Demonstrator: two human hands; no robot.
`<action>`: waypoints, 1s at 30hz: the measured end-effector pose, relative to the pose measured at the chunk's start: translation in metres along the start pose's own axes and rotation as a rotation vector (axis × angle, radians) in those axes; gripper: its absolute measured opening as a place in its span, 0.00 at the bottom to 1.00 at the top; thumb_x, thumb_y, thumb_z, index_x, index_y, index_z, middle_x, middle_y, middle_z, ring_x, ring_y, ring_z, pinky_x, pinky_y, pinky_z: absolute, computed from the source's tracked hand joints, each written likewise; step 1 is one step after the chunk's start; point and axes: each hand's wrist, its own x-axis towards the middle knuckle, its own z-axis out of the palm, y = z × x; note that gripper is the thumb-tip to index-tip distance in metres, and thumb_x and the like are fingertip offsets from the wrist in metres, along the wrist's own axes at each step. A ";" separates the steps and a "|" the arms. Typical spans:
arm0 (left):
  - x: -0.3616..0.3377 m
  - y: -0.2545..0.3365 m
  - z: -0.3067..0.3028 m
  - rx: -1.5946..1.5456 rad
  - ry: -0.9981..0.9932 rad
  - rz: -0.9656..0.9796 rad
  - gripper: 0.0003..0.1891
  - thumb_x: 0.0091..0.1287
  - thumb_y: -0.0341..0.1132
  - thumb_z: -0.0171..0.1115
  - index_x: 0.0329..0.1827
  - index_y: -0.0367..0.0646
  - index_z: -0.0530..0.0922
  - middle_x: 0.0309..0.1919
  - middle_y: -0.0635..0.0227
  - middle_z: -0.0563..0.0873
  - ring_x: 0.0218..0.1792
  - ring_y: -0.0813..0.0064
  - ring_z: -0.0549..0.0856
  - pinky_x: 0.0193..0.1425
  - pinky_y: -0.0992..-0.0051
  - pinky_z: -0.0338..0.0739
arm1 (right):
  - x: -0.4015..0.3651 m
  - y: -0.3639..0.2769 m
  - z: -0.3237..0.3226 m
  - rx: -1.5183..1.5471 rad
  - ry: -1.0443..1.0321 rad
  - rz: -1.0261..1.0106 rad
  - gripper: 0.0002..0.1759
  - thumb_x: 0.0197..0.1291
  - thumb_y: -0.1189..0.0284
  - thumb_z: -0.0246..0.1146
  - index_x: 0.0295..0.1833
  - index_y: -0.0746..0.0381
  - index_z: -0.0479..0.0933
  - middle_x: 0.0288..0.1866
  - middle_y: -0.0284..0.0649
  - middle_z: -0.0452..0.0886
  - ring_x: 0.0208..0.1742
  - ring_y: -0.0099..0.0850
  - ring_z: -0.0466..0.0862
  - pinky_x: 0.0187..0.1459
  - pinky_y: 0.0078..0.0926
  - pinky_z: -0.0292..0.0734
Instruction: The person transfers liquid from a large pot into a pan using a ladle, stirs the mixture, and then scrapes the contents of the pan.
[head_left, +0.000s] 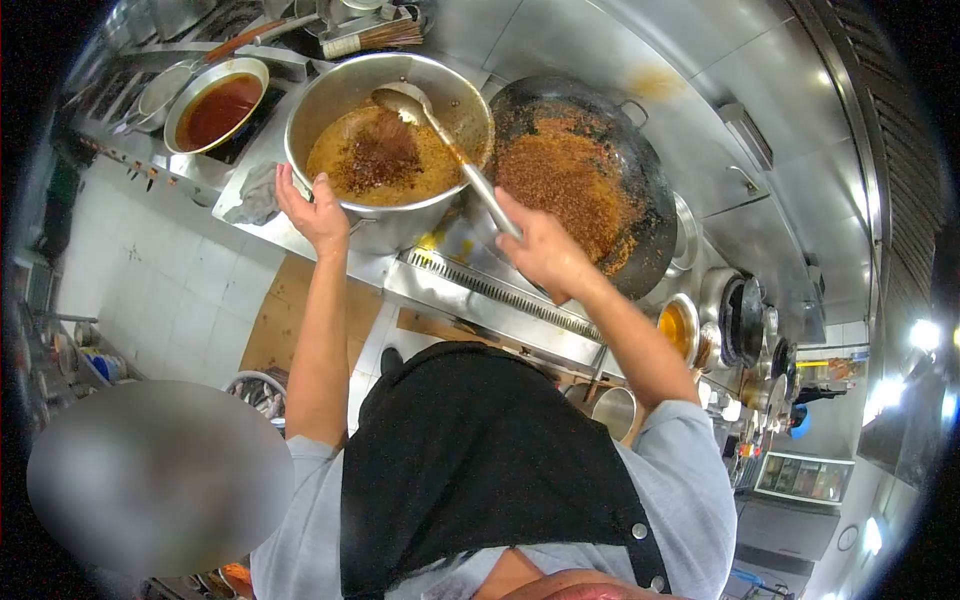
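Observation:
My right hand (548,252) is closed round the long handle of a metal ladle (448,140). The ladle's bowl is over the inside of a big steel pot (467,88), near its far wall. Yellowish-brown liquid (330,150) fills part of the pot, with a dark reddish-brown mound (382,158) in its middle. Beside the pot's near left rim is my left hand (318,212), fingers stretched out and apart, holding nothing. Just right of the pot, a large dark wok (650,180) contains a crumbly reddish-brown mixture (560,175).
A pan (262,75) of dark red liquid stands left of the pot, near a grey cloth (258,195). Behind lies a bamboo brush (375,38). A bowl of orange liquid (675,328) sits right of the wok. A grated channel (500,293) runs along the stove front.

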 end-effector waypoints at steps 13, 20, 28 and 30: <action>0.000 0.002 0.005 -0.185 -0.076 -0.141 0.32 0.77 0.32 0.64 0.80 0.29 0.67 0.79 0.44 0.72 0.79 0.51 0.71 0.84 0.57 0.64 | -0.165 0.120 0.004 0.379 0.374 0.550 0.40 0.75 0.72 0.65 0.89 0.62 0.62 0.60 0.45 0.88 0.47 0.27 0.82 0.51 0.27 0.80; 0.000 0.017 0.003 -0.262 -0.070 -0.193 0.31 0.79 0.31 0.62 0.82 0.29 0.66 0.77 0.46 0.73 0.75 0.55 0.75 0.82 0.59 0.68 | -0.225 0.207 0.031 0.422 0.452 0.793 0.37 0.75 0.71 0.60 0.87 0.60 0.64 0.41 0.39 0.86 0.32 0.26 0.81 0.35 0.29 0.78; -0.001 0.020 0.003 -0.296 -0.096 -0.216 0.31 0.80 0.30 0.61 0.82 0.29 0.64 0.77 0.46 0.71 0.74 0.55 0.75 0.81 0.59 0.70 | -0.137 0.106 0.065 1.585 0.358 0.685 0.16 0.81 0.62 0.61 0.65 0.58 0.75 0.27 0.26 0.70 0.18 0.20 0.66 0.20 0.21 0.65; -0.001 0.023 0.003 -0.284 -0.095 -0.204 0.31 0.80 0.31 0.61 0.82 0.28 0.64 0.77 0.46 0.71 0.75 0.55 0.74 0.82 0.59 0.69 | -0.135 0.129 0.068 1.911 0.215 0.674 0.12 0.81 0.58 0.62 0.53 0.54 0.75 0.25 0.25 0.69 0.18 0.21 0.66 0.20 0.22 0.62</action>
